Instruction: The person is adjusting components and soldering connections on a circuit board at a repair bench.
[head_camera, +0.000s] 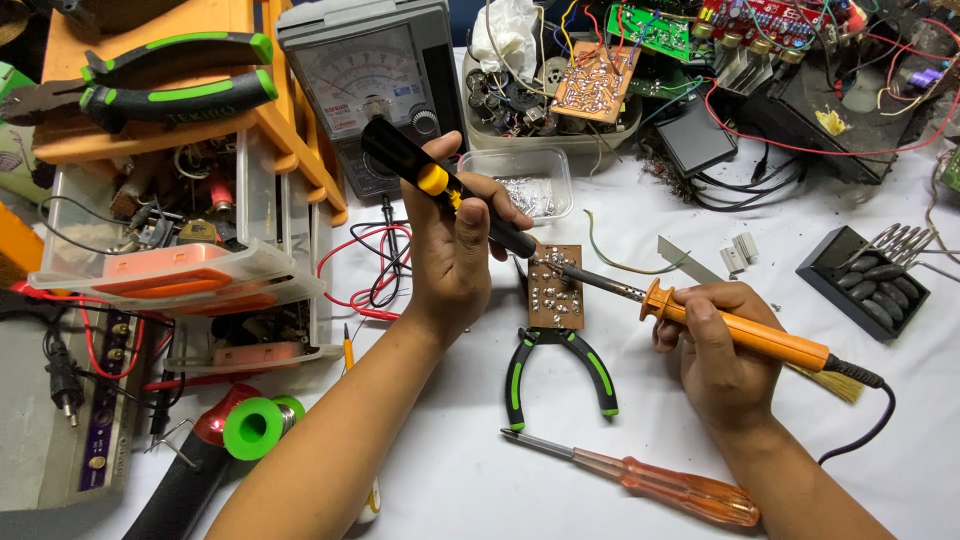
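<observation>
Sitting upright in the nose of the green-handled pliers (560, 370), the small brown circuit board (555, 287) is showing you its solder side, its long axis running away from you up the white table (450, 470). You are bringing two tools onto its upper left corner from opposite sides. Your right hand (715, 350) is clenched around the orange handle of the soldering iron (700, 318), and the iron's shaft is lying low and nearly level, slanting up and leftward so its tip is meeting the board near that corner. Your left hand (455, 245) is wrapped around the black-and-yellow desoldering pump (440, 183), whose body is slanting down to the right, its nozzle arriving at the same spot from above and left. Whether the nozzle is touching the joint I cannot tell. The left hand is the nearer of the two; the right is standing off by the length of the iron.

An orange-handled screwdriver (650, 480) is lying just beyond the plier handles, toward you. A clear plastic tub (520, 180) of small metal parts is waiting behind the board, and an analog multimeter (365, 75) is standing behind your left hand.
</observation>
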